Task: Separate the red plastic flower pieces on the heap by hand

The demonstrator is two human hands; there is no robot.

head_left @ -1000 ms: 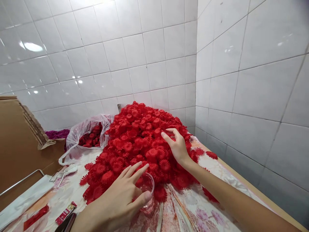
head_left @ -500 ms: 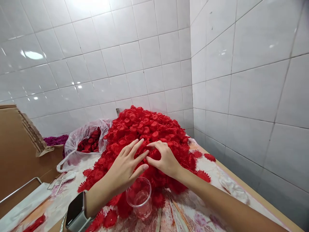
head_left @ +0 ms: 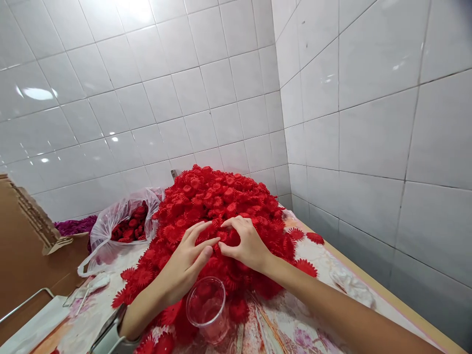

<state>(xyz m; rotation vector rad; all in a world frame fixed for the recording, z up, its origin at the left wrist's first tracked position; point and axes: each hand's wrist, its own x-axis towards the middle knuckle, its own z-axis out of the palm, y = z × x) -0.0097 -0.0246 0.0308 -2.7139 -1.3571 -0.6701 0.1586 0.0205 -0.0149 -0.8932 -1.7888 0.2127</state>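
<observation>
A large heap of red fringed paper-like flowers (head_left: 221,194) fills the middle of the table. My left hand (head_left: 190,255) is over its front slope, fingers spread and slightly bent, with nothing seen in them. Close beside it, my right hand (head_left: 247,243) curves with a gap between thumb and forefinger; it is open too. The left fingertips come near the right thumb, and whether they touch is hard to tell. Below the hands, at the heap's front edge, stands a clear plastic cup (head_left: 206,305). Thin tan stalks (head_left: 267,322) lie to its right.
A clear plastic bag (head_left: 105,231) of darker red flowers sits left of the heap, with purple flowers (head_left: 75,225) behind it. A cardboard box (head_left: 25,246) stands at the far left. White tiled walls (head_left: 221,83) close off the back and right.
The view has shifted slightly, so the bag and box sit further left. My left fingers are more bent and drawn closer together. The right hand keeps nearly the same curve.
</observation>
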